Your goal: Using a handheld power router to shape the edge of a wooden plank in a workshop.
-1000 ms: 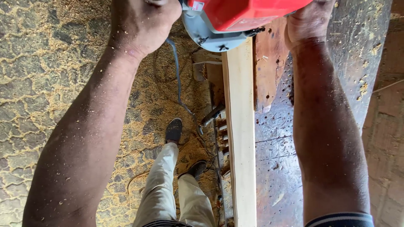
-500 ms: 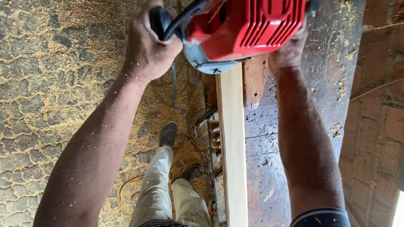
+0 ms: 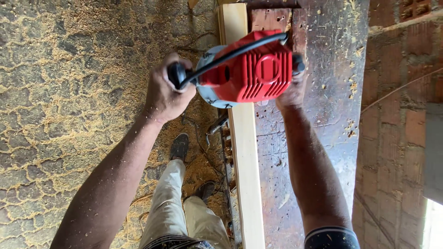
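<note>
Rough woodworking shop. Sawdust-covered floor (image 3: 60,92) left of the left hand, worn scarred workbench (image 3: 323,106) under the right hand, bare brick wall (image 3: 401,115) further right. Pale wood plank (image 3: 244,157) on the bench edge between the hands, red router (image 3: 251,69) on it.

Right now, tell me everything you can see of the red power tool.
The red power tool has a ribbed red plastic housing on a round grey metal base, with a black knob at each side and a black cord arcing over its top. It sits upright on the pale wooden plank, which runs along the edge of the worn workbench. The left hand grips the left knob; the right hand holds the right side.
</note>
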